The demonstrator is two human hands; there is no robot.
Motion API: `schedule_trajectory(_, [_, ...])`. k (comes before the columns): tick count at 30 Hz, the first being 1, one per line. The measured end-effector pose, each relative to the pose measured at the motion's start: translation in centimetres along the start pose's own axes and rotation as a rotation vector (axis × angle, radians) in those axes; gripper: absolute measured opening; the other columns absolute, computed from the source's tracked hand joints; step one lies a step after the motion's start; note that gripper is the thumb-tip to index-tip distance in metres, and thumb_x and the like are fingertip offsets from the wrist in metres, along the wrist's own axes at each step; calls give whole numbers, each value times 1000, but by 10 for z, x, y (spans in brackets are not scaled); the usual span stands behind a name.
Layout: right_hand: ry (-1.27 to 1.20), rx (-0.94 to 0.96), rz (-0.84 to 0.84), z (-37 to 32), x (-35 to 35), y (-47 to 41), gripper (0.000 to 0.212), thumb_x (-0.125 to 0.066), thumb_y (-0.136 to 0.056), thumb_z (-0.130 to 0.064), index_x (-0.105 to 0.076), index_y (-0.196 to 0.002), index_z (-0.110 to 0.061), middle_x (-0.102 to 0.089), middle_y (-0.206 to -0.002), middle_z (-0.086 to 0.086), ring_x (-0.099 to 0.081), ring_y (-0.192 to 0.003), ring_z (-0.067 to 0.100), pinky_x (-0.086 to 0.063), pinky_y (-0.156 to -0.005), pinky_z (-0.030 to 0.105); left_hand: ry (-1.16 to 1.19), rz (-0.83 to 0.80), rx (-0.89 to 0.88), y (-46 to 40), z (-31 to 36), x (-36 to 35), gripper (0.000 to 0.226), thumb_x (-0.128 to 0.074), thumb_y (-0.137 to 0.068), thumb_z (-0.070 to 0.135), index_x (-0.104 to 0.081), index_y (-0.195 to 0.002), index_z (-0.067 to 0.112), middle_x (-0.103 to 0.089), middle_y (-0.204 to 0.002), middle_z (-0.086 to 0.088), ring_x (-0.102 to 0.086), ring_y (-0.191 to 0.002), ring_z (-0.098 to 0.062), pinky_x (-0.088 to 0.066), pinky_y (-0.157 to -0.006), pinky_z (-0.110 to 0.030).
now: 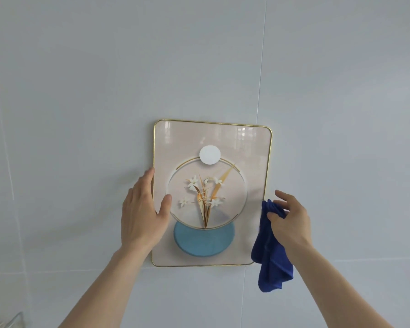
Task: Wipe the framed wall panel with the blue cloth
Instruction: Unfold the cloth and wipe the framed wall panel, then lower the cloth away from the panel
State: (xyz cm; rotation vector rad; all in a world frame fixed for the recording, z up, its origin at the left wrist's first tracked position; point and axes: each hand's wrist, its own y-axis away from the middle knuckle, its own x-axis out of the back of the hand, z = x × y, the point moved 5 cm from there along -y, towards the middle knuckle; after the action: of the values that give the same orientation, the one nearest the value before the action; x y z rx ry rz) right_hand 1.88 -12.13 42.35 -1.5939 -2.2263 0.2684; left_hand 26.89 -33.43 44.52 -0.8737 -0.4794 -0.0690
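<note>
Hands flank upright panel (pixel 253 162); right (pixel 290 221) grips cloth (pixel 270 261).

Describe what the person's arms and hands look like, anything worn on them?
Both forearms are bare as far as the view shows: no sleeves, gloves, watch or bracelets. The left hand and right hand carry no rings that I can see. The nails that show look short and unpainted. The upper arms are out of view, so any short sleeve higher up cannot be told.
</note>
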Motion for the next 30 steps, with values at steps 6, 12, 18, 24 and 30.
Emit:
schedule_trajectory(6, [-2,-35,-40,13,24,10,49,-74,-89,-4,-63,-132,-26,-72,-117,-3,-69,-103,24,-52,-85,37,36,98,-59,26,24,-1,51,-60,-96,31,-46,-145,22,-56,-145,4,-49,-133,-20,-38,-111,-39])
schedule_trajectory(12, [-26,-78,-211,27,23,32,41,-88,-77,-8,-65,-107,-24,-72,-104,0,-73,-95,24,-62,-82,44,116,-284,-265,78,64,-54,44,-62,-91,42,-49,-133,45,-54,-133,28,-51,-126,3,-46,-105,-26])
schedule_trajectory(18, [-83,-68,-469,47,24,56,33,-82,-77,7,-67,-100,-12,-79,-96,8,-79,-89,27,-64,-88,44,203,-629,-292,118,97,-107,56,-68,-91,41,-43,-140,54,-54,-139,29,-52,-127,5,-45,-109,-25])
schedule_trajectory(24, [-155,-143,-538,103,60,63,29,-82,-83,1,-66,-106,-7,-78,-108,13,-78,-97,31,-62,-95,45,211,-697,-211,149,114,-142,21,-72,-88,34,-68,-107,43,-71,-99,23,-65,-93,-3,-55,-90,-35])
schedule_trajectory(30, [149,-197,-635,181,112,67,30,-85,-78,-10,-72,-103,-23,-80,-100,10,-77,-80,21,-61,-77,40,199,-755,-162,185,141,-189,18,-69,-89,30,-69,-102,42,-71,-97,25,-65,-88,-3,-55,-87,-31])
